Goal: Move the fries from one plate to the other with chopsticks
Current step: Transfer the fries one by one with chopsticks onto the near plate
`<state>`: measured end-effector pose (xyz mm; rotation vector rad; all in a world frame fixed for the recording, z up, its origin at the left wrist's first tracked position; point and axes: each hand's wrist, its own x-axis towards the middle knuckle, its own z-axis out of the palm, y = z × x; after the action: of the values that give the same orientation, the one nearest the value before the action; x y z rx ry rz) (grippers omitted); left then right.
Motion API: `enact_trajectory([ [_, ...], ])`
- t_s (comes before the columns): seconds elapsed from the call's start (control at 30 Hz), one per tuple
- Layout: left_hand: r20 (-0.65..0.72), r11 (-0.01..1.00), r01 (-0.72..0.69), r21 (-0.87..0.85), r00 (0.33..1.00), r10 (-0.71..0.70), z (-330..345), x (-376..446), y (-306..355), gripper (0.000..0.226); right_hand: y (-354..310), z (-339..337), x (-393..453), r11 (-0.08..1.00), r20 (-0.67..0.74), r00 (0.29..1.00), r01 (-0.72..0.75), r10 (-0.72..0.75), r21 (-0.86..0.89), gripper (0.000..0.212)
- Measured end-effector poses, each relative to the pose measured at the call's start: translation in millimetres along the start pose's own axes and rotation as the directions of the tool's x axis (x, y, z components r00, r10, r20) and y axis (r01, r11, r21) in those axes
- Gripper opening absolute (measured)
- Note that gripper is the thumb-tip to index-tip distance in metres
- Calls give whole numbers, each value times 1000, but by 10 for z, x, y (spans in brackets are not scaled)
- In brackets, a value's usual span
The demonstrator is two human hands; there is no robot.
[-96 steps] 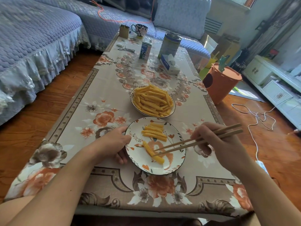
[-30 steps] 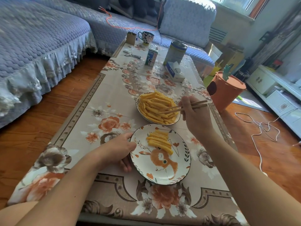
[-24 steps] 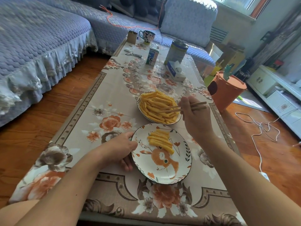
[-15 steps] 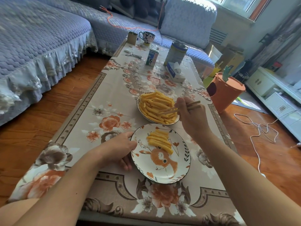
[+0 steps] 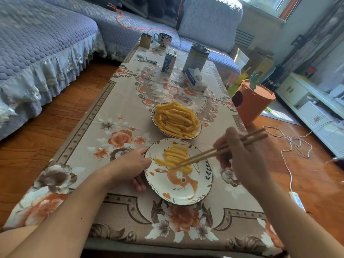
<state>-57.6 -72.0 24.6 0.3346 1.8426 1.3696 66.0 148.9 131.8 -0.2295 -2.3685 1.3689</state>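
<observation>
Right hand (image 5: pixel 247 157) grips wooden chopsticks (image 5: pixel 221 149), tips on the small pile of yellow fries (image 5: pixel 175 157) on the near white rabbit-print plate (image 5: pixel 186 194). Left hand (image 5: pixel 128 168) holds that plate's left rim. Far round plate (image 5: pixel 197 134) heaped with fries, floral-cloth desk (image 5: pixel 111 118).
</observation>
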Motion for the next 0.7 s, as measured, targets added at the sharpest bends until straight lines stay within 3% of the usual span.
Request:
enact_trajectory([
  [0.1,-11,1000,-8,1,1000,8,6,9,-18,36,159,65,-213,999,20,1000,11,-10,-37,58],
  [0.2,-27,1000,-12,9,1000,13,37,16,-45,37,296,41,-270,978,-14,988,153,-156,-139,51],
  [0.3,-32,1000,-18,10,999,18,38,28,-73,38,342,11,-325,936,6,963,264,-270,-233,58],
  [0.53,-32,999,-21,26,999,22,16,40,-70,39,301,-38,-322,963,-6,974,224,-227,-150,49],
  [0.7,-31,999,-21,26,999,22,26,35,-70,39,341,29,-315,963,36,974,225,-222,-151,54],
])
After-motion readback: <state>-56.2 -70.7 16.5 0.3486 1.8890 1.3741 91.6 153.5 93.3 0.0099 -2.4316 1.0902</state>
